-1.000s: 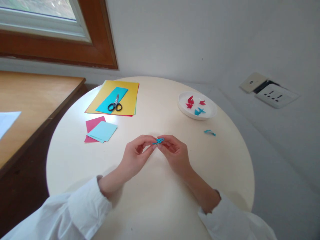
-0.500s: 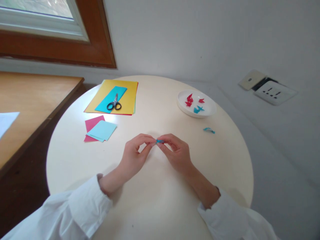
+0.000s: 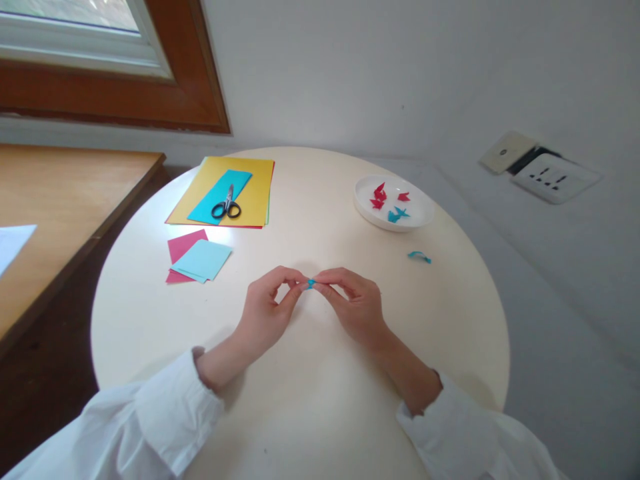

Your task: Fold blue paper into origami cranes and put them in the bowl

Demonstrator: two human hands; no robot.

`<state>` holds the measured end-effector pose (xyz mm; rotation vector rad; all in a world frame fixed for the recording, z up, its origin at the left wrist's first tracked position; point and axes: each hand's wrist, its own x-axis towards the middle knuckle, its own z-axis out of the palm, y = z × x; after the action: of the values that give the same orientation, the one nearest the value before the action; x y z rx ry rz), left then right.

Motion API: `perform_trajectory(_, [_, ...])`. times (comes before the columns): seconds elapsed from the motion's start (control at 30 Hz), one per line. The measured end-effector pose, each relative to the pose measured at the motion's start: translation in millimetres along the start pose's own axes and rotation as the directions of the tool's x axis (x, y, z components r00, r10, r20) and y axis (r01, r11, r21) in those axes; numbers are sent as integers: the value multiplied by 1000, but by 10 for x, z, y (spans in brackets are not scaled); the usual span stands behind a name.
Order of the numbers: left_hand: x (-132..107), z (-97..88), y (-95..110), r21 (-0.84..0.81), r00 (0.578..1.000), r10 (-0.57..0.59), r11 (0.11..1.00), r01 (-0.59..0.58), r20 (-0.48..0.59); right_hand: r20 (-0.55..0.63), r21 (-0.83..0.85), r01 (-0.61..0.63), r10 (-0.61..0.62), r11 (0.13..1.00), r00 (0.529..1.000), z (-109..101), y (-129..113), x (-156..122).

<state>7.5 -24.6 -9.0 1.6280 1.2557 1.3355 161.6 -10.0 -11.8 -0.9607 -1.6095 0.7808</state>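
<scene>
My left hand and my right hand meet above the middle of the round cream table. Both pinch a tiny folded blue paper piece between thumb and fingertips. Only a small bit of the blue shows between the fingertips. Another small blue folded piece lies loose on the table to the right of my hands. A white dish behind it holds several small red and blue folded pieces.
At the back left lie yellow sheets with a blue sheet and black-handled scissors on top. Nearer lie a pink sheet and a light blue sheet. A wooden desk stands to the left. Wall sockets are at right.
The fingertips of both hands have closed tighter together on the blue piece, so less of it shows now. The hands stayed in about the same place.
</scene>
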Motion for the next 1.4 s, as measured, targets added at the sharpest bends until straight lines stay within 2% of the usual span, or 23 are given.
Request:
perform_trajectory(0.3, [-1, -13, -3, -17, 999, 38, 999, -37, 16, 30, 69, -103, 101, 992, 994, 4, -49, 16])
perform_trajectory(0.57, [-8, -13, -22, -43, 999, 39, 998, -38, 28, 15, 69, 6, -7, 998, 1000, -4, -35, 30])
perform_trajectory(0.97, [52, -8, -14, -32, 997, -30, 999, 32, 65, 7, 34, 21, -21, 999, 1000, -25, -46, 18])
perform_trajectory(1.23, [46, -21, 16, 1, 998, -23, 1000, 23, 53, 11, 47, -21, 20, 999, 1000, -10, -29, 15])
perform_trajectory(1.4, [48, -35, 20, -19, 1000, -1, 1000, 1, 1, -45, 123, -121, 127, 985, 991, 21, -30, 6])
